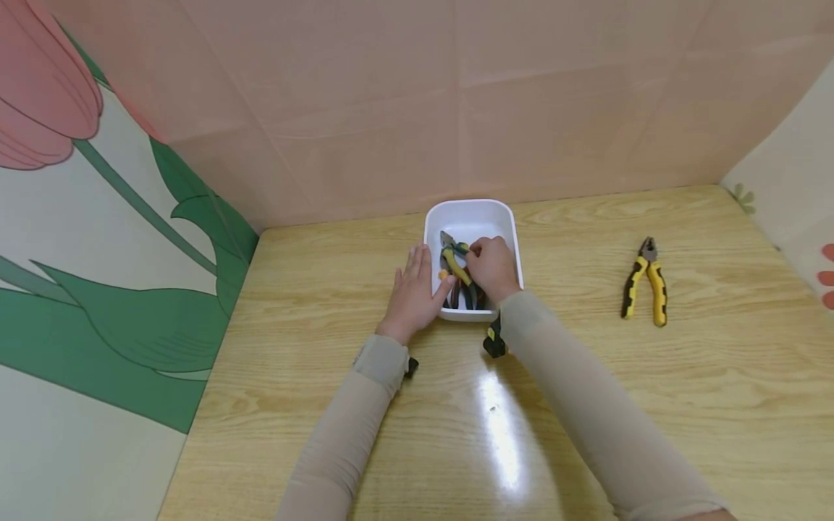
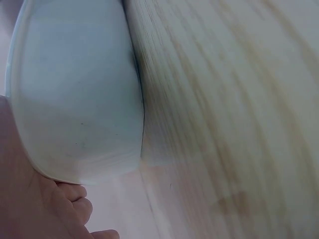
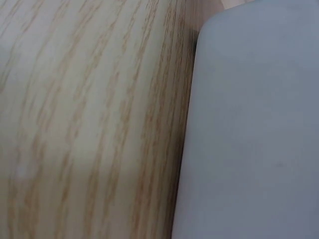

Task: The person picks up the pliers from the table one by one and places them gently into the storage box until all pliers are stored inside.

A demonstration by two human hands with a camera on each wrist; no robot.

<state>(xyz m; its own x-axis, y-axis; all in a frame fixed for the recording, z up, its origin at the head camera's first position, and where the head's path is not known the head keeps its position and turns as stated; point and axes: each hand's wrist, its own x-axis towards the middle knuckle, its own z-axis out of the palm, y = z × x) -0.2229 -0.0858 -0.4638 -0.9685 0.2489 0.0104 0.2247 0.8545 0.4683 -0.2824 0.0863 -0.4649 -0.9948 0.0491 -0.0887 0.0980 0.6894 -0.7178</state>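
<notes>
Your right hand (image 1: 493, 269) has its fingers curled, seemingly pinching one handle of the steel-headed pliers with olive-yellow and dark green grips (image 1: 458, 268); the back of the hand hides part of the contact, so that is a best reading. Your left hand (image 1: 417, 291) lies with fingers extended along the left rim, thumb over the near corner, probably to steady the smooth white rounded tray (image 1: 472, 205) while you handle what is inside. The pliers lie splayed in it, head toward the far left, above a jumble of dark and red handles (image 1: 469, 295). Beneath, the glossy wood-grain tabletop (image 1: 293, 304) offers little grip (hence, perhaps, the bracing palm). Well to the right, yellow-and-black pliers (image 1: 659, 289) rest apart, their ridged handles spread toward you.
</notes>
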